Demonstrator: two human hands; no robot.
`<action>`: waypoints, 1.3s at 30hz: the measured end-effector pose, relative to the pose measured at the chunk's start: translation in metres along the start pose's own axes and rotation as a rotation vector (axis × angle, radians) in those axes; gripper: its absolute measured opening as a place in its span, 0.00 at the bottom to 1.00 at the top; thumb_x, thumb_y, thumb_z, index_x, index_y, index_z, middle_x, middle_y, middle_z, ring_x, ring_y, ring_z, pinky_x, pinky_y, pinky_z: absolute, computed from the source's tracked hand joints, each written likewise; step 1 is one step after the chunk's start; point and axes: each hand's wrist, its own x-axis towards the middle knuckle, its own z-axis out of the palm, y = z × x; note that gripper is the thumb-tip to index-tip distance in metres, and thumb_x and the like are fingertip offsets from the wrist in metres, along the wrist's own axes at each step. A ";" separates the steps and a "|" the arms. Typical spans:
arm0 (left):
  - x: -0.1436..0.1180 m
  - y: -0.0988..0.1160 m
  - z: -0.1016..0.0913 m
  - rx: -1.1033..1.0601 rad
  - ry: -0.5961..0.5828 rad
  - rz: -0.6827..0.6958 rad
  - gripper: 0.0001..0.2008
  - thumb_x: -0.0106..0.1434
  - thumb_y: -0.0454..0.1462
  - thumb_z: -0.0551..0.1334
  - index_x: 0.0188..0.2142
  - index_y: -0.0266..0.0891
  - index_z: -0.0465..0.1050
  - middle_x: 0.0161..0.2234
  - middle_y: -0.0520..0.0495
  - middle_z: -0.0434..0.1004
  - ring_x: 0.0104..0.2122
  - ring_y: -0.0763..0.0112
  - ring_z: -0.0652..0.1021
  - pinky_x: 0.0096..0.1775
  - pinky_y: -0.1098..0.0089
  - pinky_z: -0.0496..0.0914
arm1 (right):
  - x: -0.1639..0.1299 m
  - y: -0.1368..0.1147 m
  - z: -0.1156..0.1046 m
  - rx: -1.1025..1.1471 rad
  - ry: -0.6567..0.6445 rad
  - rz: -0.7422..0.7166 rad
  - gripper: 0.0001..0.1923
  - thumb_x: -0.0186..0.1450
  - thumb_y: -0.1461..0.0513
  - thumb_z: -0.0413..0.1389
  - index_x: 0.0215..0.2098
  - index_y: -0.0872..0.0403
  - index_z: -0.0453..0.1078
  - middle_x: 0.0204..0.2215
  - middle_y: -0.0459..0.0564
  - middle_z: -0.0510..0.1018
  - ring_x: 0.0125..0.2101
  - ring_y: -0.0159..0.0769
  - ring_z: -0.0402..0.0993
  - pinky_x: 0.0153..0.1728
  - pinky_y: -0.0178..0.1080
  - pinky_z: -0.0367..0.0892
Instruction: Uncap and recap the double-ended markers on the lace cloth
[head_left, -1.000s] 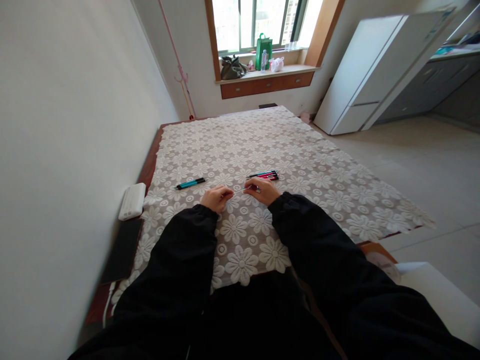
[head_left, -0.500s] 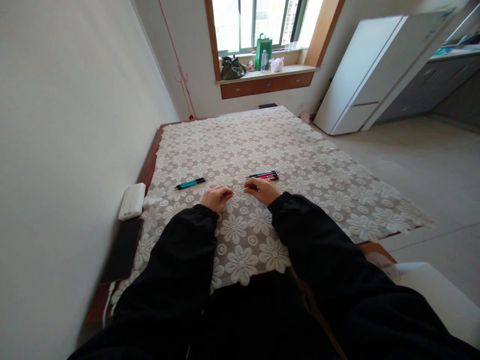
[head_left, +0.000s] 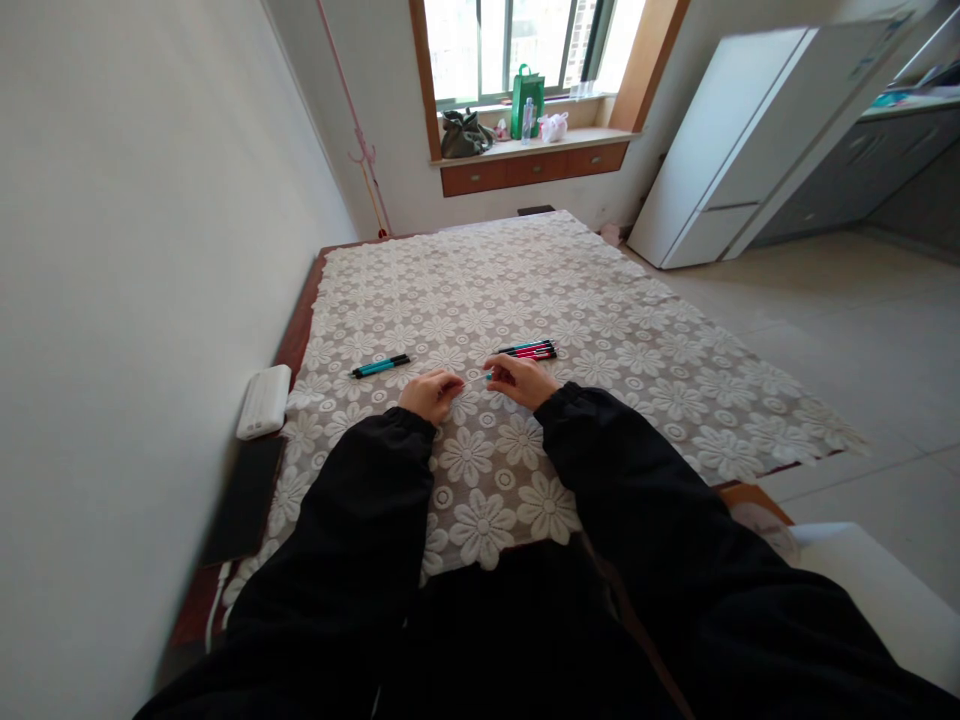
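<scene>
My left hand (head_left: pixel 429 393) and right hand (head_left: pixel 519 380) pinch shut on a thin pen refill (head_left: pixel 475 380) between them, just above the desk (head_left: pixel 600 330). Red pens (head_left: pixel 532 350) lie just beyond my right hand; teal pens (head_left: pixel 381 366) sit left.

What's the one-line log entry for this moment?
left hand: pinching thin refill | right hand: holding teal pen part | teal pens left | red pens behind right hand | lace tablecloth
</scene>
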 end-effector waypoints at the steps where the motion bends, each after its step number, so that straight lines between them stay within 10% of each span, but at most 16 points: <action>1: 0.000 0.000 0.000 0.007 0.014 -0.009 0.09 0.65 0.40 0.61 0.37 0.41 0.79 0.34 0.47 0.79 0.30 0.69 0.76 0.36 0.68 0.71 | 0.000 0.000 0.000 0.001 -0.010 0.005 0.15 0.63 0.62 0.61 0.48 0.52 0.69 0.30 0.44 0.75 0.26 0.29 0.68 0.29 0.32 0.64; 10: 0.001 -0.003 -0.002 0.056 0.114 -0.041 0.08 0.64 0.38 0.61 0.37 0.41 0.80 0.35 0.47 0.80 0.30 0.69 0.75 0.33 0.69 0.70 | 0.000 -0.006 -0.008 -0.190 0.079 -0.051 0.16 0.64 0.65 0.57 0.51 0.52 0.68 0.33 0.47 0.77 0.33 0.35 0.71 0.38 0.37 0.64; 14: 0.001 -0.004 -0.001 0.061 0.101 -0.049 0.08 0.64 0.39 0.61 0.36 0.41 0.80 0.34 0.47 0.80 0.30 0.69 0.75 0.34 0.68 0.70 | 0.001 -0.008 -0.011 -0.293 0.095 -0.060 0.03 0.64 0.62 0.58 0.36 0.53 0.70 0.30 0.48 0.75 0.34 0.36 0.69 0.39 0.38 0.62; 17: 0.000 -0.003 -0.003 0.079 0.081 -0.054 0.07 0.63 0.38 0.62 0.36 0.42 0.80 0.34 0.47 0.80 0.29 0.69 0.75 0.34 0.68 0.69 | 0.000 -0.008 -0.011 -0.345 0.009 -0.092 0.10 0.63 0.56 0.61 0.29 0.53 0.69 0.29 0.48 0.74 0.34 0.37 0.68 0.39 0.39 0.60; 25: 0.000 -0.002 -0.005 0.099 0.063 -0.037 0.06 0.62 0.37 0.62 0.34 0.41 0.79 0.31 0.47 0.79 0.28 0.69 0.74 0.32 0.68 0.69 | 0.001 -0.004 -0.007 -0.395 -0.191 -0.135 0.05 0.63 0.58 0.63 0.32 0.52 0.76 0.31 0.49 0.74 0.36 0.38 0.66 0.39 0.39 0.60; 39: -0.001 -0.007 -0.016 0.178 -0.094 0.048 0.07 0.60 0.38 0.62 0.33 0.42 0.79 0.32 0.46 0.79 0.31 0.66 0.76 0.35 0.67 0.71 | 0.001 -0.003 -0.004 -0.417 -0.183 -0.109 0.04 0.64 0.59 0.62 0.35 0.52 0.77 0.34 0.50 0.75 0.38 0.39 0.67 0.40 0.39 0.60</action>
